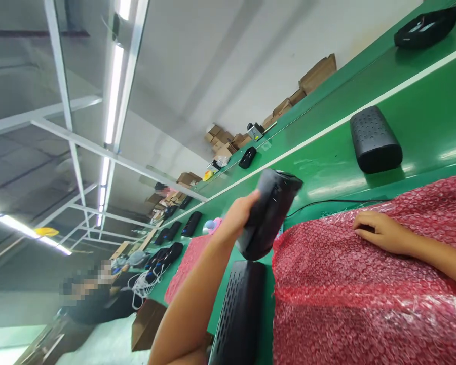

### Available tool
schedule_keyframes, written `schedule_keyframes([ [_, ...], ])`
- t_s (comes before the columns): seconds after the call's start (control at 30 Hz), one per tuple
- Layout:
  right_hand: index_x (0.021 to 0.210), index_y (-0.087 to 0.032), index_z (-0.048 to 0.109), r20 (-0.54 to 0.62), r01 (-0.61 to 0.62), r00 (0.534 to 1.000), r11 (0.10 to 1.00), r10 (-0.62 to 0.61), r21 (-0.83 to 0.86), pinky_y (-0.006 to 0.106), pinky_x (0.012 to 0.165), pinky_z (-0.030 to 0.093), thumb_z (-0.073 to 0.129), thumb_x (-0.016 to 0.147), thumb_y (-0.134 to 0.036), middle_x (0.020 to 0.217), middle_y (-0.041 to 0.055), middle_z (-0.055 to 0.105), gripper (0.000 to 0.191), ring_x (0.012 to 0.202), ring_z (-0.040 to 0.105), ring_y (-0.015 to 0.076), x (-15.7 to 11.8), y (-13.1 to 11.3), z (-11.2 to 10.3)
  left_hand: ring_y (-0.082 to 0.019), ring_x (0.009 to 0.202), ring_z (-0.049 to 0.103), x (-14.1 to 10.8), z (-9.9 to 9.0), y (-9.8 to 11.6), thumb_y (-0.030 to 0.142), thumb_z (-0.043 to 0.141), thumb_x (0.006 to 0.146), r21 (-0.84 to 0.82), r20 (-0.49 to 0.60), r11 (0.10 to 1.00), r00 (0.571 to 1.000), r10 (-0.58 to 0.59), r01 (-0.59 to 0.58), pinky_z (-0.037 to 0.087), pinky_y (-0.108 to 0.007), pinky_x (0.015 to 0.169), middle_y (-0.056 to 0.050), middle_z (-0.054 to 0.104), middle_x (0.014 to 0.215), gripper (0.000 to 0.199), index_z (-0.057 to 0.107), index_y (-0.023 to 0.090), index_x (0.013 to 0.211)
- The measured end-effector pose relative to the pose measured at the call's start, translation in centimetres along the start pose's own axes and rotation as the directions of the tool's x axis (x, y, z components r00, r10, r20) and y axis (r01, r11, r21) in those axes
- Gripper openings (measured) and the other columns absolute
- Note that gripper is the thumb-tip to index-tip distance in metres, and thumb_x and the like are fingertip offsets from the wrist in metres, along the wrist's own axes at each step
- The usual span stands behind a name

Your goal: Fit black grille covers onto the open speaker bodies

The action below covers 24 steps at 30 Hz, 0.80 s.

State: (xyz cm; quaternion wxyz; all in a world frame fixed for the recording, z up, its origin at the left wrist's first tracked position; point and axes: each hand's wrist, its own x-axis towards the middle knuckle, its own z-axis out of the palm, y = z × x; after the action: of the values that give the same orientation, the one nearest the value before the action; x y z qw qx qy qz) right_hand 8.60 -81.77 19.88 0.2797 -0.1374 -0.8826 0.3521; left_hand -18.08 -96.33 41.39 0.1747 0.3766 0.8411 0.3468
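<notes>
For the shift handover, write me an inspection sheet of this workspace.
Surface: green bench with a white line along it.
Work items: black casing, held; red bubble wrap, spread out.
Clutter: slotted casing beside the wrap; dotted casing beyond it; cardboard boxes.
Hands: left hand grips the black casing; right hand on the wrap, grip unclear.
Cables: thin black cable by the wrap; white cables.
Surroundings: co-worker; lit ceiling light.

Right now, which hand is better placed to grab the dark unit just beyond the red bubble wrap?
Right, probably. The right hand rests on the red bubble wrap, nearer that dark unit, with no separate object visible in its grasp. The left hand is farther off and holds a black unit.
</notes>
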Motion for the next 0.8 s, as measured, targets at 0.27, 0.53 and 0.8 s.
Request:
schedule_keyframes([
  [0.27, 0.074, -0.018, 0.059, 0.014, 0.061, 0.998, 0.996, -0.06, -0.068, 0.04, 0.074, 0.043, 0.043, 0.08, -0.032, 0.079, 0.0084, 0.062, 0.022, 0.079, 0.055, 0.0245, -0.2, 0.4, -0.4, -0.009, 0.047, 0.027, -15.5, 7.1, -5.7, 0.076, 0.055, 0.061, 0.456, 0.296, 0.847, 0.944, 0.146, -0.274, 0.014, -0.028, 0.05, 0.005, 0.025, 0.046, 0.064, 0.034, 0.018, 0.045],
  [0.53, 0.079, -0.017, 0.061, 0.059, 0.08, 0.996, 0.988, -0.073, -0.128, 0.039, 0.079, 0.043, 0.042, 0.085, -0.03, 0.085, 0.0103, 0.062, 0.023, 0.083, 0.056, 0.0249, -0.5, 0.6, -0.6, -0.014, 0.052, 0.044, -18.0, 9.8, -9.6, 0.079, 0.049, 0.069, 0.614, 0.187, 0.741, 0.962, 0.197, -0.271, 0.019, -0.028, 0.05, -0.002, 0.049, 0.051, 0.063, 0.058, 0.019, 0.055],
  [0.8, 0.08, -0.021, 0.063, 0.042, 0.1, 0.995, 0.965, -0.092, -0.243, 0.045, 0.078, 0.05, 0.044, 0.087, -0.036, 0.086, 0.0101, 0.066, 0.025, 0.083, 0.061, 0.0282, -0.8, 0.0, -1.0, -0.021, 0.056, 0.057, -22.7, 14.3, -12.1, 0.07, 0.05, 0.077, 0.535, -0.117, 0.721, 0.807, 0.579, -0.44, 0.035, -0.036, 0.051, -0.005, 0.064, 0.059, 0.049, 0.061, 0.022, 0.072],
])
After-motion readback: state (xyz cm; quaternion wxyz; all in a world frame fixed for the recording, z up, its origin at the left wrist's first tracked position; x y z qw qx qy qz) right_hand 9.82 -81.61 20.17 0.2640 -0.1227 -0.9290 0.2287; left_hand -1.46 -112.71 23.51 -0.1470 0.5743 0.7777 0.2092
